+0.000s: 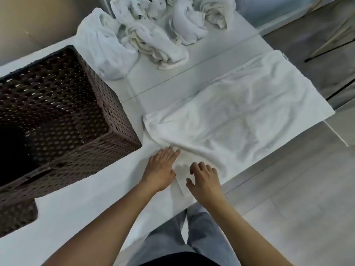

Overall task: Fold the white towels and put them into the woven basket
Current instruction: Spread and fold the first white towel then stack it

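woven basket cut off at left, its inside dark.

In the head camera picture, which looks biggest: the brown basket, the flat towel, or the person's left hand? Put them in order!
1. woven basket and spread towel: both look huge and about alike. The basket runs off the picture's edge and sits nearer the camera, so I won't rank them.
2. left hand: clearly smallest.
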### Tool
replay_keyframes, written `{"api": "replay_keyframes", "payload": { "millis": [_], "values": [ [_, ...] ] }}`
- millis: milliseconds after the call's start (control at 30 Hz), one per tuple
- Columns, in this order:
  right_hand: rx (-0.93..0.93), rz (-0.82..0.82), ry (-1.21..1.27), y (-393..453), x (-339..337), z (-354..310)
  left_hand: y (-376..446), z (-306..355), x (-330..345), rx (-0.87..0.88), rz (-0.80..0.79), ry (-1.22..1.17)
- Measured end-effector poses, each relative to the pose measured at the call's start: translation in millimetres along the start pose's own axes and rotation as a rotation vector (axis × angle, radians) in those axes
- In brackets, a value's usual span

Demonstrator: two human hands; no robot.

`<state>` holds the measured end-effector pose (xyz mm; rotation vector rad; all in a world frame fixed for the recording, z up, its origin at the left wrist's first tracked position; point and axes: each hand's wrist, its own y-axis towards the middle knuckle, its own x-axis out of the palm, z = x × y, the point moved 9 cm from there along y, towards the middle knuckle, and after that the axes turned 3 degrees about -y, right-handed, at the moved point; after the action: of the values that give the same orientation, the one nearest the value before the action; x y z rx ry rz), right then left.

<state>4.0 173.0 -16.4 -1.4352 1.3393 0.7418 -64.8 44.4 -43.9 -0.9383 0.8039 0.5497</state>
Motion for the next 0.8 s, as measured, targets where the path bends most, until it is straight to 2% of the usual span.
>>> {"api": "replay_keyframes", "payload": {
  "millis": [133, 200, 467, 667, 800],
  "values": [
    [-0.037, -0.257, -0.104, -9, 47, -12, -6, -19, 30, -0.041, -0.11, 0.06],
    [-0.011, -0.301, -0.167, -12, 59, -8, -10, -23, 40, -0.038, -0.105, 0.058],
    [-0.016, -0.193, -0.291, -10, 63, -8, -11, -21, 37, -0.054, -0.048, -0.004],
    [0.006, -0.263, -0.095, -12, 48, 6, -11, -25, 28, -0.061, 0.036, -0.171],
    [0.025, -0.203, 0.039, -19, 19, 12, -17, -26, 16, -0.127, 0.138, -0.392]
  ]
}}
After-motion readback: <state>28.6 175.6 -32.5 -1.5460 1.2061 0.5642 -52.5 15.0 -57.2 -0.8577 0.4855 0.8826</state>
